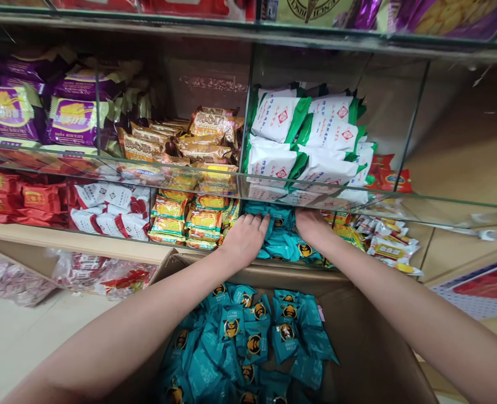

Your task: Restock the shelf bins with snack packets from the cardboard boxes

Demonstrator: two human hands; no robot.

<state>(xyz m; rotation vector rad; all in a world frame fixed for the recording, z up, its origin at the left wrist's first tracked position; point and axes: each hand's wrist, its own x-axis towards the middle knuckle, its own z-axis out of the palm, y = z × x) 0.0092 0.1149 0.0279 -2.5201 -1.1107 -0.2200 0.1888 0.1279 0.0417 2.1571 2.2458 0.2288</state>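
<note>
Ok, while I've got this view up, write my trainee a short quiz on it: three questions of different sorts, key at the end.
1. What holds the loose, small shiny teal packets below the forearms?
A) a wire basket
B) a brown cardboard box
C) a clear plastic bag

2. True or false: the left hand and right hand are both down inside that box.

3. What colour are the ends of the white plastic packets stacked above the hands?

Key:
1. B
2. False; both hands are at the shelved teal packets beyond the box.
3. Green
</note>
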